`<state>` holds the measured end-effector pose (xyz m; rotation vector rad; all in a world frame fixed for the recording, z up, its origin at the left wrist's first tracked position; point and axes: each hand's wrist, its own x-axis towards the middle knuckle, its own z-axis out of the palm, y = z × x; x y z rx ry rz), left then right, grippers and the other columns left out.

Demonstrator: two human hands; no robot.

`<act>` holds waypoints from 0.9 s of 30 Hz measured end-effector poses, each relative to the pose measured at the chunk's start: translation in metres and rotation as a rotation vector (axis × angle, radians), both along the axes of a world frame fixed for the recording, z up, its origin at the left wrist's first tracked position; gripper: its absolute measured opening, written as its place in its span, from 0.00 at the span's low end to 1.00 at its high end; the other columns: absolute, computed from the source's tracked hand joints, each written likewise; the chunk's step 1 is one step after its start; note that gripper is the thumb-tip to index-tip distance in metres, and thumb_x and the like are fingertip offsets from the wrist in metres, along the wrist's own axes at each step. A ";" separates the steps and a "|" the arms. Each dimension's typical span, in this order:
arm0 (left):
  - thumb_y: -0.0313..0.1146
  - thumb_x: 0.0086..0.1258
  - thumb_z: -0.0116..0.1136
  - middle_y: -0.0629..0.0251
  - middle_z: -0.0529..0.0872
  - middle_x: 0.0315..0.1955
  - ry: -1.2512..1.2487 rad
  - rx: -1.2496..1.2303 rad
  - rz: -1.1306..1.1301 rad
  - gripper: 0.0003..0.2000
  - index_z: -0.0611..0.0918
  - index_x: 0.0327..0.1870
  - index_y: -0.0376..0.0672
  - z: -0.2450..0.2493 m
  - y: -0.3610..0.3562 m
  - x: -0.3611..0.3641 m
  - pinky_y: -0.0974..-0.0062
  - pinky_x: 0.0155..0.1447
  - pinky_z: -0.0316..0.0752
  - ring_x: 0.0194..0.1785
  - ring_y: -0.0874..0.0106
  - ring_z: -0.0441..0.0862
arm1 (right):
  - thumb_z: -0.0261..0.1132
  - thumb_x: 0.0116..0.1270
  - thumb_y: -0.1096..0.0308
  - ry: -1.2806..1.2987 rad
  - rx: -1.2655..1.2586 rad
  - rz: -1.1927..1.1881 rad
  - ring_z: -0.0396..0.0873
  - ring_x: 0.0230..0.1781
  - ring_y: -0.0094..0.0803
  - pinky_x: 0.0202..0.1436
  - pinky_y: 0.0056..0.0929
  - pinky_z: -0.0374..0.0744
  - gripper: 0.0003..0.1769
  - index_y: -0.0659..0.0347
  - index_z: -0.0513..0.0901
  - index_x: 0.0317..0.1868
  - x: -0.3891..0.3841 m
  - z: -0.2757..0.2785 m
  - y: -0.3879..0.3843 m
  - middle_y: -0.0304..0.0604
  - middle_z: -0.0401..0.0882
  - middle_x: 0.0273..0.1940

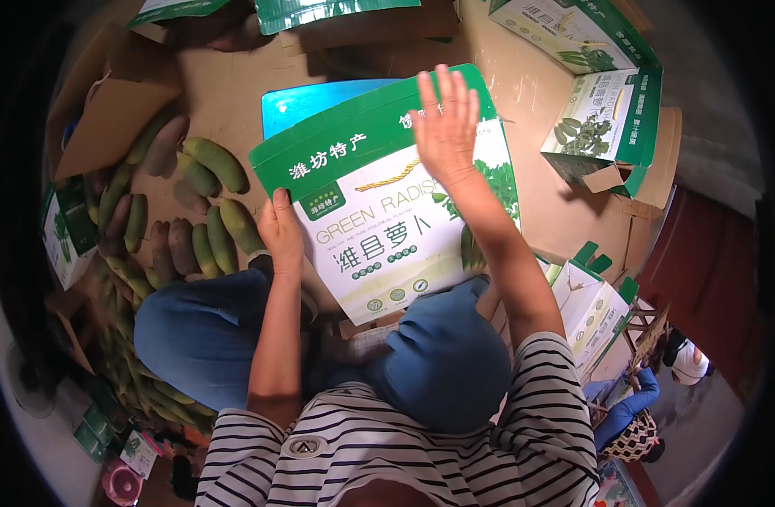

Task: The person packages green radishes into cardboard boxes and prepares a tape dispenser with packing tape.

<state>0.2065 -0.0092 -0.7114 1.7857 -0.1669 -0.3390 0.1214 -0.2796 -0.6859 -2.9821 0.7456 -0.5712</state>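
Upright before my knees stands a green and white cardboard radish box (371, 253), printed "GREEN RADISH", its green top edge tilted away from me. My left hand (281, 232) grips the box's left side, thumb up near the green band; its other fingers are partly hidden. Across the upper right of the box lies my right hand (447, 127), palm toward the panel, fingers stretched out over the green band. Behind the box a bright blue flat thing (311, 103) shows in part. Several green radishes (216, 165) lie to the left of my left hand.
A brown open carton (121, 101) stands at the upper left. More printed radish boxes stand at the right, one of them open (603, 118), another (586, 317) lower down. A larger radish pile (134, 363) spreads beside my left knee. Another person (633, 406) sits at the lower right.
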 end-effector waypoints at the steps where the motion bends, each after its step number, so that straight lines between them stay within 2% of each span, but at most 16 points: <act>1: 0.41 0.80 0.46 0.73 0.81 0.30 0.010 0.009 -0.005 0.18 0.80 0.39 0.32 0.000 0.002 0.002 0.83 0.39 0.69 0.35 0.85 0.71 | 0.58 0.69 0.59 -0.038 0.056 -0.037 0.52 0.74 0.51 0.74 0.53 0.51 0.33 0.57 0.61 0.73 -0.010 0.001 -0.014 0.52 0.55 0.73; 3: 0.42 0.80 0.44 0.72 0.80 0.30 0.030 0.025 -0.018 0.20 0.79 0.36 0.32 0.001 0.001 0.003 0.83 0.38 0.69 0.34 0.85 0.71 | 0.55 0.72 0.58 -0.030 0.036 -0.187 0.56 0.72 0.52 0.73 0.48 0.56 0.32 0.59 0.60 0.72 -0.031 -0.007 -0.047 0.55 0.58 0.71; 6: 0.43 0.81 0.43 0.72 0.80 0.29 0.094 -0.068 0.053 0.21 0.78 0.34 0.33 -0.001 -0.003 0.002 0.83 0.37 0.68 0.33 0.85 0.70 | 0.53 0.74 0.56 -0.029 0.158 -0.368 0.65 0.67 0.50 0.69 0.41 0.64 0.31 0.63 0.61 0.71 -0.055 -0.018 -0.081 0.57 0.65 0.67; 9: 0.43 0.81 0.43 0.71 0.81 0.31 0.114 -0.090 0.050 0.21 0.80 0.36 0.33 -0.001 -0.003 0.003 0.84 0.39 0.70 0.35 0.84 0.73 | 0.57 0.73 0.55 -0.241 0.512 -0.319 0.76 0.57 0.43 0.61 0.35 0.73 0.27 0.64 0.70 0.65 -0.072 -0.017 -0.087 0.57 0.75 0.57; 12: 0.43 0.81 0.43 0.70 0.83 0.34 0.154 -0.151 0.042 0.20 0.80 0.41 0.32 -0.002 -0.001 0.004 0.84 0.41 0.71 0.37 0.83 0.75 | 0.65 0.67 0.56 -0.172 0.668 -0.407 0.81 0.44 0.39 0.51 0.33 0.79 0.23 0.64 0.80 0.55 -0.082 0.013 -0.063 0.54 0.77 0.49; 13: 0.43 0.81 0.43 0.70 0.83 0.35 0.170 -0.155 0.039 0.20 0.80 0.41 0.32 0.000 -0.001 0.004 0.84 0.42 0.71 0.37 0.83 0.75 | 0.68 0.65 0.59 -0.297 0.710 -0.382 0.81 0.40 0.33 0.46 0.28 0.80 0.18 0.64 0.84 0.48 -0.083 0.013 -0.056 0.50 0.77 0.45; 16: 0.43 0.81 0.42 0.69 0.84 0.37 0.163 -0.143 0.017 0.20 0.80 0.43 0.32 0.002 -0.001 0.004 0.84 0.43 0.72 0.39 0.82 0.76 | 0.67 0.67 0.60 -0.422 0.914 -0.262 0.80 0.43 0.29 0.48 0.25 0.78 0.19 0.64 0.82 0.51 -0.087 0.005 -0.066 0.45 0.76 0.46; 17: 0.43 0.81 0.42 0.69 0.84 0.37 0.150 -0.144 0.015 0.20 0.80 0.43 0.32 0.003 -0.001 0.004 0.84 0.43 0.72 0.39 0.82 0.76 | 0.66 0.69 0.61 -0.492 1.104 -0.247 0.79 0.45 0.27 0.51 0.24 0.77 0.18 0.65 0.81 0.53 -0.086 0.005 -0.068 0.42 0.76 0.47; 20: 0.43 0.81 0.42 0.69 0.84 0.37 0.181 -0.156 0.028 0.20 0.80 0.43 0.32 0.004 -0.004 0.002 0.84 0.43 0.72 0.38 0.82 0.76 | 0.64 0.70 0.62 -0.441 1.251 -0.161 0.78 0.46 0.25 0.53 0.23 0.75 0.18 0.65 0.80 0.54 -0.090 -0.002 -0.083 0.43 0.75 0.49; 24: 0.44 0.81 0.42 0.68 0.84 0.36 0.175 -0.156 0.030 0.21 0.80 0.43 0.32 -0.001 -0.001 0.004 0.83 0.42 0.72 0.37 0.82 0.76 | 0.59 0.74 0.59 -0.443 1.633 -0.196 0.76 0.47 0.23 0.52 0.23 0.75 0.19 0.64 0.77 0.57 -0.083 -0.001 -0.091 0.39 0.79 0.47; 27: 0.44 0.81 0.42 0.68 0.84 0.36 0.176 -0.118 0.011 0.21 0.80 0.43 0.33 0.003 -0.001 0.006 0.83 0.42 0.72 0.37 0.82 0.77 | 0.57 0.75 0.58 -0.501 1.711 -0.145 0.76 0.47 0.23 0.52 0.22 0.75 0.19 0.64 0.77 0.56 -0.082 0.001 -0.088 0.37 0.79 0.44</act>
